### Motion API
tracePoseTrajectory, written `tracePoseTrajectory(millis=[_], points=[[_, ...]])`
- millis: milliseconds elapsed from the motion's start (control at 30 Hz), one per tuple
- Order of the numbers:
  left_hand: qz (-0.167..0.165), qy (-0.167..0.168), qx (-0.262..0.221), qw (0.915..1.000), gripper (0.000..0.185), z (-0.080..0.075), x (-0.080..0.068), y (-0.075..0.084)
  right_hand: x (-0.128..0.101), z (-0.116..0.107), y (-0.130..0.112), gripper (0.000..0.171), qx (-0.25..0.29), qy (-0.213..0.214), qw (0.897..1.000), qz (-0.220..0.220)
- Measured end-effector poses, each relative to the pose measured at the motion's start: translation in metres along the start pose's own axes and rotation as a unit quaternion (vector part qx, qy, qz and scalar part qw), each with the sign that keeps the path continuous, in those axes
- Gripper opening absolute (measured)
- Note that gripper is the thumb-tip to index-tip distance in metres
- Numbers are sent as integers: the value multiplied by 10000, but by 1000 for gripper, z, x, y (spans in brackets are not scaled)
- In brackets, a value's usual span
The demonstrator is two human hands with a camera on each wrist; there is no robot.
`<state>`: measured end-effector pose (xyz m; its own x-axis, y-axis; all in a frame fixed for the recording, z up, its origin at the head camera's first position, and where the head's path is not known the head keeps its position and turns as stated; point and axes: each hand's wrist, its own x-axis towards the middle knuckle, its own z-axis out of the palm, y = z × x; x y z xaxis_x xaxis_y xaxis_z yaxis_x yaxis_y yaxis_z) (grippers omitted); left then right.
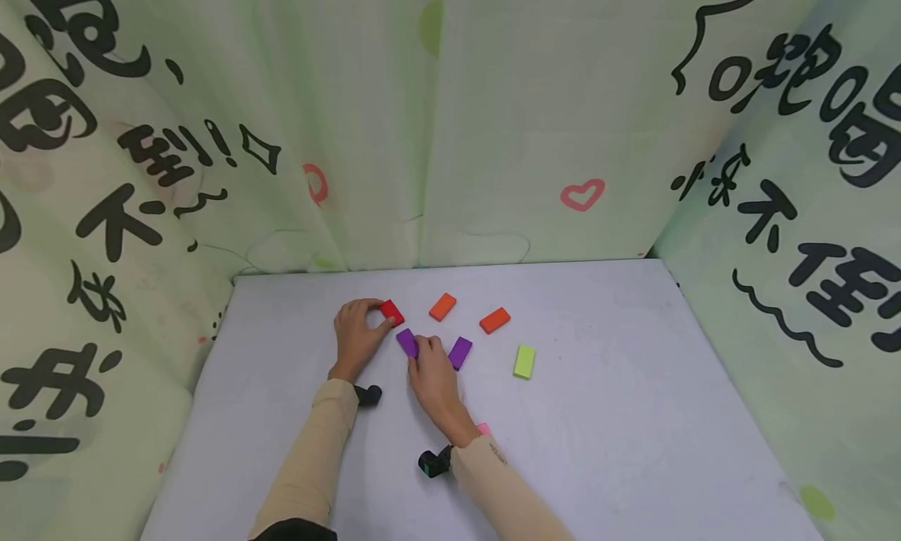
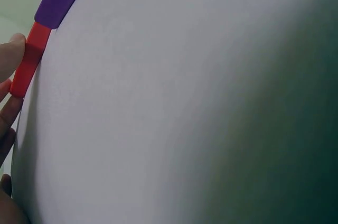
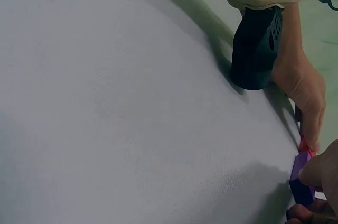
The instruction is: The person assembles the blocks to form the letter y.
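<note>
My left hand pinches the red block flat on the white table; my right hand pinches the purple block just beside it, the two blocks' corners nearly touching. Second purple block lies right of my right hand, two orange blocks behind, green block further right.

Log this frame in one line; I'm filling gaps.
left hand: grips red block | right hand: pinches purple block | surface: table
</note>
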<state>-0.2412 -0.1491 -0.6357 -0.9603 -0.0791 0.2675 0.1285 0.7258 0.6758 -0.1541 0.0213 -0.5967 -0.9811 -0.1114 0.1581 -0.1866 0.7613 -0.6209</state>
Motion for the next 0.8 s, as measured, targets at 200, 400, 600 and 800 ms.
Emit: tracePoseTrajectory(millis=[200, 400, 600, 800], points=[[-20, -62, -2, 10000, 45, -1, 0, 0, 6, 1, -4, 38, -102, -80, 9998, 116], [2, -52, -2, 10000, 44, -3, -1, 3, 12, 2, -5, 39, -112, -154, 9996, 199], [68, -14, -52, 10000, 44, -4, -2, 5, 18, 2, -3, 40, -148, -196, 9995, 183], [91, 11, -32, 10000, 44, -3, -1, 5, 22, 1, -1, 40, -156, -326, 9992, 188]])
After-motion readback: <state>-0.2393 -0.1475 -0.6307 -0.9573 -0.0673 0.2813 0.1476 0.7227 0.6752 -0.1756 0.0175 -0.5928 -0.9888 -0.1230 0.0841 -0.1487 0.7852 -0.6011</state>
